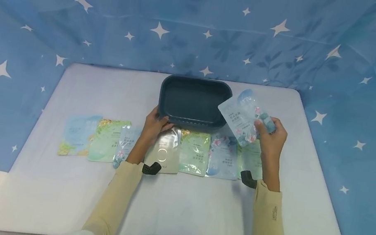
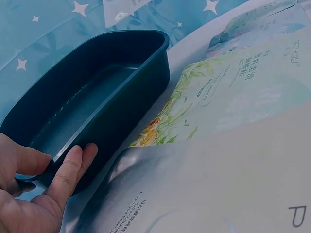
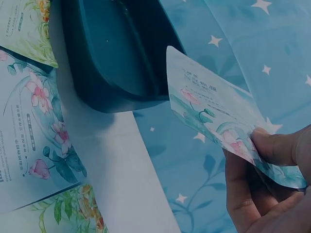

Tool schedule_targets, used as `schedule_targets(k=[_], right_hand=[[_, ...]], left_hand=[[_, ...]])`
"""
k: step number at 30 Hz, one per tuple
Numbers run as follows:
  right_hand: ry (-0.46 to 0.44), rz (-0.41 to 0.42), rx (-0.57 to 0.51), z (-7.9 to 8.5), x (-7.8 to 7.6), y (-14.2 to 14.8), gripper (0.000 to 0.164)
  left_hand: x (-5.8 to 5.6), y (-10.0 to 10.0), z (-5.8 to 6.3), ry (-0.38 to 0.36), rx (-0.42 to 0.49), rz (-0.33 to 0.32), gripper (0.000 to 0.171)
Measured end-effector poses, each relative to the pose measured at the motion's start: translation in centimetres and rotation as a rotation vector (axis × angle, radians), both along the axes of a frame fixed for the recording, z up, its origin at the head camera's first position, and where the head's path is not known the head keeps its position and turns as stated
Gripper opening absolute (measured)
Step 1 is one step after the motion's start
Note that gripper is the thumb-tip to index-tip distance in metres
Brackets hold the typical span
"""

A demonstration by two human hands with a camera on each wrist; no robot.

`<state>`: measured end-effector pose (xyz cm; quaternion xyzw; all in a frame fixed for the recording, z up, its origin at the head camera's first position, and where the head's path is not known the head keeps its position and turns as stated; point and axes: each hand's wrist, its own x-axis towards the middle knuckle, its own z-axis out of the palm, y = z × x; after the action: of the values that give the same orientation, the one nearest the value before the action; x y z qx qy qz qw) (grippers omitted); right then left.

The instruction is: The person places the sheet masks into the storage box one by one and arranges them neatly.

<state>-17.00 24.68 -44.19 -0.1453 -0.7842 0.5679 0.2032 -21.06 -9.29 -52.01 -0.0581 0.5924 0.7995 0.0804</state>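
Observation:
A dark teal plastic basin (image 1: 194,104) stands near the table's back edge, its inside bare. My left hand (image 1: 154,126) pinches the basin's near left rim, thumb inside and fingers on the outer wall, as the left wrist view shows. To the right, my right hand (image 1: 272,136) holds a blue face mask packet (image 1: 239,116) with pink lotus flowers, thumb on top and fingers beneath. That packet (image 3: 214,109) hangs tilted beside the basin's right end. Just below my left hand lies a silver-beige packet (image 1: 164,151).
A row of packets lies along the table's middle: a pale blue one (image 1: 78,134), a green one (image 1: 106,141), another green one (image 1: 194,152) and a blue lotus one (image 1: 223,159) among them. White cloth (image 1: 177,199) covers the table; a starry blue curtain (image 1: 190,17) hangs behind.

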Motion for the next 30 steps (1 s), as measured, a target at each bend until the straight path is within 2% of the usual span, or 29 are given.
schedule_targets(k=[6,14,18,22,24,30], right_hand=[[0.048,0.040,-0.001,0.1,-0.8,-0.6,0.029],[0.065,0.145,0.029,1.8,-1.1,-3.0,0.028],[0.072,0.190,0.088,0.7,-2.2,-3.2,0.028],[0.082,0.214,0.221,-0.7,-3.9,-3.4,0.026],[0.074,0.230,0.271,-0.8,-4.6,-3.8,0.026],[-0.022,0.288,0.344,-0.9,-6.3,-5.4,0.029]], left_hand=[[-0.2,0.2,0.3,0.000,-0.005,0.004,0.058],[0.1,-0.1,1.4,-0.017,0.009,-0.021,0.060],[0.4,0.0,1.8,-0.020,0.003,-0.024,0.060],[0.2,0.0,1.3,-0.011,0.016,-0.012,0.060],[0.1,0.0,0.8,-0.002,0.020,-0.003,0.059],[-0.2,0.1,-0.1,0.015,0.016,0.015,0.057]])
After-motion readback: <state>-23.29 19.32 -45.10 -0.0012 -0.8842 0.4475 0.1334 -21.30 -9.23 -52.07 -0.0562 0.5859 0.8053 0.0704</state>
